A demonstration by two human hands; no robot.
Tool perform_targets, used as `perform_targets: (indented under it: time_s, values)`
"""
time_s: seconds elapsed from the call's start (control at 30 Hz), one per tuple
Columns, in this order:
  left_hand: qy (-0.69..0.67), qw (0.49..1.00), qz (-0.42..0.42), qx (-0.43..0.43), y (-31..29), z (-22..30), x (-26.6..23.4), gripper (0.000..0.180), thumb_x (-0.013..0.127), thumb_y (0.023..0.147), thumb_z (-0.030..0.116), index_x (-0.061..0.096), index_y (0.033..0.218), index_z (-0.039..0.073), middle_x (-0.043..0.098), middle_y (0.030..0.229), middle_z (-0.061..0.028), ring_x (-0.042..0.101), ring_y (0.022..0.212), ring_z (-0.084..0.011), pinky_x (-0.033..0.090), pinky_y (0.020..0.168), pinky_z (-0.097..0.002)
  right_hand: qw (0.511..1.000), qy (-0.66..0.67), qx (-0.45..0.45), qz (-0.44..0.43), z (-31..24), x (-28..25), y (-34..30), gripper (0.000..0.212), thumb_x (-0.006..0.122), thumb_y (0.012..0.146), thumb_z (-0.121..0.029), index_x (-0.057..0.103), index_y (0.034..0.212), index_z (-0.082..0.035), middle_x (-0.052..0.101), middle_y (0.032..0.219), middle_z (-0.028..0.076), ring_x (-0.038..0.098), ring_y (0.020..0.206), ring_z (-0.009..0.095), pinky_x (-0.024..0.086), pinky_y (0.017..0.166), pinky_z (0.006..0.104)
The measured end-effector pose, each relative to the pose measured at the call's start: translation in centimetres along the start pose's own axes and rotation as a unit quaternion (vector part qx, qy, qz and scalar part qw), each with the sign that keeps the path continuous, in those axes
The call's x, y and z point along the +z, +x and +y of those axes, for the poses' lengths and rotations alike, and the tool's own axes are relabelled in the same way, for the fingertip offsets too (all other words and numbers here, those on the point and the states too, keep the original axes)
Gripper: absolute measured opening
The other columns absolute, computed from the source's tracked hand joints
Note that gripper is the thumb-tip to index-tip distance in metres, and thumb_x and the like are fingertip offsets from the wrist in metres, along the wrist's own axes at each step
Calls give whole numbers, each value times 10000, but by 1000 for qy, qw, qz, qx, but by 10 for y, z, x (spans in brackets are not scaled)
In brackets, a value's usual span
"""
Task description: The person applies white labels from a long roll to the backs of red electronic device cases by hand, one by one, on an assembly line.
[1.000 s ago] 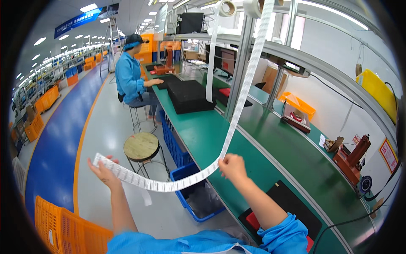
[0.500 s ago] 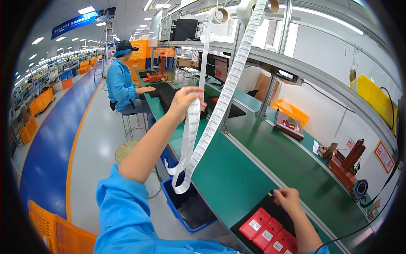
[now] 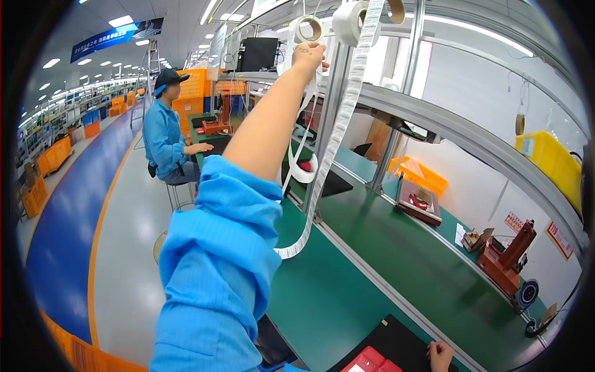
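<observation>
Reaching up with the left hand (image 3: 308, 59) to just under the small roll (image 3: 308, 28) on the upper frame. Grip closed there, fingers bunched together, apparently pinching a white strip (image 3: 302, 177), looped loosely below. Cannot tell exactly where along it, with the fingertips turned away.

Hanging beside the larger white roll (image 3: 349, 25), right of the raised hand: a long label strip (image 3: 338, 139), dropping past the metal post (image 3: 334, 71), curving in over the green desk (image 3: 310, 304), then lost behind the blue sleeve (image 3: 217, 260). Cannot tell whether joined to the pinched length.

Resting low at the right, partly cut off by the lower edge: the right hand (image 3: 439, 356), on or just above the black mat (image 3: 403, 338), near the red boxes (image 3: 372, 356). Fingers loosely curled; cannot tell how far open, or around what, if anything.

Probably very light, thin and limp, both strips; likely smooth, quick to twist, and apt to crease or tear if jerked. Best taken flat between thumb and fingertips, by the edges or near a free end, without pressing on the label faces.
</observation>
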State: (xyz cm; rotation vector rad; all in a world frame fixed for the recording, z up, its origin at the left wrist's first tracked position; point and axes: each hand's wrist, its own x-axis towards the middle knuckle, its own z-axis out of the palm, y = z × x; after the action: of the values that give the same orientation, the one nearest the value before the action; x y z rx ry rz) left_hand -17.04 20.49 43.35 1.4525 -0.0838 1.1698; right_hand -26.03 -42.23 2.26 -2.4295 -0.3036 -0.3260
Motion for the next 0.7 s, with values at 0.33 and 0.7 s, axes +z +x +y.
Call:
perform_targets:
  time_s: [0.33, 0.7]
  values:
    - [130, 988, 32, 76, 43, 12, 43, 588, 620, 716, 453, 527, 1058, -15, 598, 734, -98, 578, 527, -144, 473, 439, -245, 998, -24, -60, 15, -30, -1, 1, 217, 561, 787, -210, 591, 758, 4, 577, 651, 139, 558, 604, 270, 435, 587, 330]
    - [-72, 995, -62, 44, 31, 40, 45, 329, 704, 690, 266, 583, 750, -34, 556, 682, -96, 540, 531, -163, 504, 441, -301, 999, -19, -27, -12, -28, -4, -6, 216, 558, 791, -232, 596, 805, -21, 582, 705, 160, 566, 648, 288, 436, 608, 342]
